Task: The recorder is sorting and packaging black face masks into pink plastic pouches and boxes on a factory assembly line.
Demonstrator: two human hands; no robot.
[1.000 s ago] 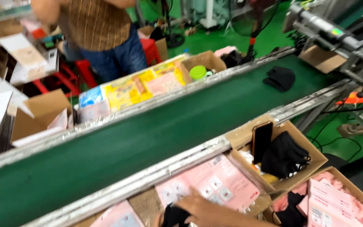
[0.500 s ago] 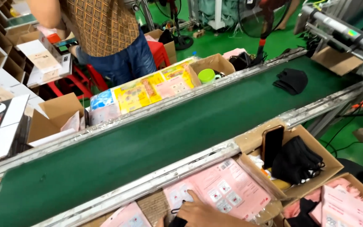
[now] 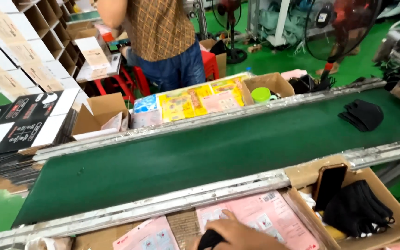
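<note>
At the bottom edge my right hand (image 3: 239, 233) rests on a stack of pink flat packets (image 3: 260, 214), its fingers closed on a black fabric piece (image 3: 208, 239) that shows only in part. My left hand is out of view. To the right stands an open cardboard box (image 3: 396, 210) holding a heap of black fabric pieces (image 3: 357, 214), with a dark phone (image 3: 329, 184) leaning upright on its near wall. A green conveyor belt (image 3: 200, 153) runs across in front of me. One pile of black fabric (image 3: 362, 115) lies on it at the far right.
Across the belt a person in a patterned brown shirt and jeans (image 3: 163, 41) stands behind yellow and pink packets (image 3: 195, 103) and open cartons (image 3: 100, 115). Flat black-and-white boxes (image 3: 19, 122) are stacked at left. A standing fan (image 3: 341, 28) is at the back right.
The view has swung left and down, so the belt and boxes sit further right. My hand has slid right along the pink packets, still on the black piece.
</note>
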